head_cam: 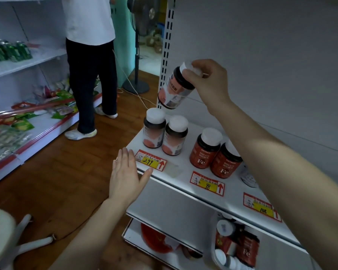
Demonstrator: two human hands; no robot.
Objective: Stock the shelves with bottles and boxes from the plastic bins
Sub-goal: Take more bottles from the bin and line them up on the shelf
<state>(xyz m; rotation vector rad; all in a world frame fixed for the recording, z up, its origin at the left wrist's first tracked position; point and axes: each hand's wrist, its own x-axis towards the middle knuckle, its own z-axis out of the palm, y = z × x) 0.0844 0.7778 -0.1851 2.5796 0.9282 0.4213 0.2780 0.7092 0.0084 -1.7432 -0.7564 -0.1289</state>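
Observation:
My right hand [207, 80] grips a dark bottle with a pink label [174, 89] by its white cap, tilted in the air above the white shelf [185, 168]. Two matching pink-label bottles [165, 131] stand upright below it at the shelf's left end. Two red "Fe" bottles [215, 152] stand to their right. My left hand [126, 176] is open with fingers straight, at the shelf's front left corner beside the 299 price tag [150, 160]. A clear plastic bin [234, 248] with more bottles sits below the shelf.
A person in a white shirt and dark trousers [92, 75] stands on the wooden floor by the left shelving with green cans and snack packs [14, 121]. A standing fan [138, 55] is behind. A white stool [2, 236] is at lower left.

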